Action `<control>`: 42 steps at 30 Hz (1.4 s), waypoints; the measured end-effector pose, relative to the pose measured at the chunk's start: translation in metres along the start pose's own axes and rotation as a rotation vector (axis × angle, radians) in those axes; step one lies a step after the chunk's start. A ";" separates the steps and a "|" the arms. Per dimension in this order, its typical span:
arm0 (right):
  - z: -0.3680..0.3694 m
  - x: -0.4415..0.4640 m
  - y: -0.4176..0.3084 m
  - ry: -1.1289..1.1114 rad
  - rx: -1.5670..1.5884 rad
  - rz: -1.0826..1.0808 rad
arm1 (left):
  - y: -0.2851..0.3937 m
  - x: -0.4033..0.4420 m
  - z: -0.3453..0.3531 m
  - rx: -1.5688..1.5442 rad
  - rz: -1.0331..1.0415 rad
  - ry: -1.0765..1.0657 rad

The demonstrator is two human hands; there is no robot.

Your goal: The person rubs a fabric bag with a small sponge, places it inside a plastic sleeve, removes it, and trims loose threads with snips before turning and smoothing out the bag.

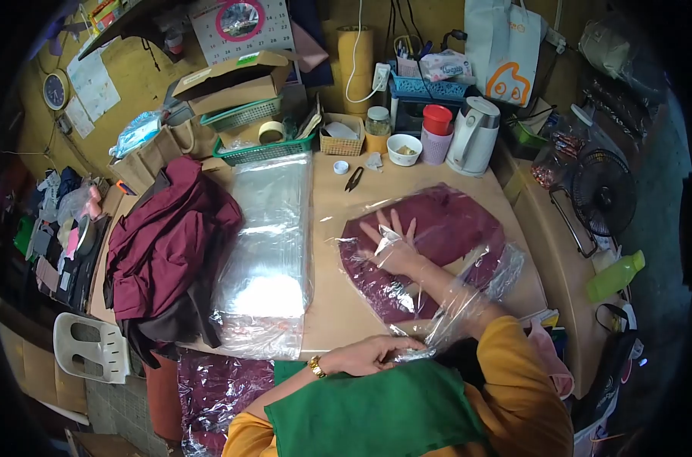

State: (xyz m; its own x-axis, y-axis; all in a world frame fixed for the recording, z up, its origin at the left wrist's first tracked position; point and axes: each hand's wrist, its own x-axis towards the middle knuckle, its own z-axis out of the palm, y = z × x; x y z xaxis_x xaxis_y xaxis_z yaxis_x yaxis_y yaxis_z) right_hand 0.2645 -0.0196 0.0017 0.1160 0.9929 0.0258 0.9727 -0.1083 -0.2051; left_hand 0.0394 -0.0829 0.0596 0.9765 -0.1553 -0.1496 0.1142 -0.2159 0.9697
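A folded maroon garment (468, 221) lies on the table inside a clear plastic bag (506, 274). My right hand (395, 247) is in the bag with the garment, fingers spread flat on the cloth and clear film around the forearm. A small white piece (388, 240) shows at its fingers; I cannot make out what it is. At the table's front edge, my left hand (369, 356), with a gold watch on the wrist, has its fingers closed on the bag's near edge.
Left of the bag lies a stack of clear plastic bags (266, 228), beside a heap of maroon and dark garments (171, 244). Thread snips (353, 179), a jar (377, 129), a bowl (404, 150) and a kettle (474, 137) stand or lie toward the back. Bagged maroon garments (224, 396) sit below the front edge.
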 end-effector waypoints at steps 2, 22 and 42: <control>0.021 0.015 0.005 0.096 -0.045 -0.127 | 0.001 -0.004 -0.005 -0.082 0.092 0.017; 0.002 0.014 0.064 0.483 0.018 0.187 | -0.099 -0.001 -0.102 -0.582 0.092 1.226; -0.009 0.050 0.076 0.057 -0.006 -0.184 | -0.041 -0.012 -0.048 -1.106 0.017 1.180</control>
State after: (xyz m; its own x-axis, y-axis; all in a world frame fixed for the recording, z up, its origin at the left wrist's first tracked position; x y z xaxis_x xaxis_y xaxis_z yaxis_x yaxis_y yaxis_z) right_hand 0.3462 0.0213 -0.0036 -0.0531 0.9916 0.1178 0.9796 0.0746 -0.1864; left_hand 0.0317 -0.0256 0.0309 0.5088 0.7515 -0.4200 -0.3387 0.6232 0.7049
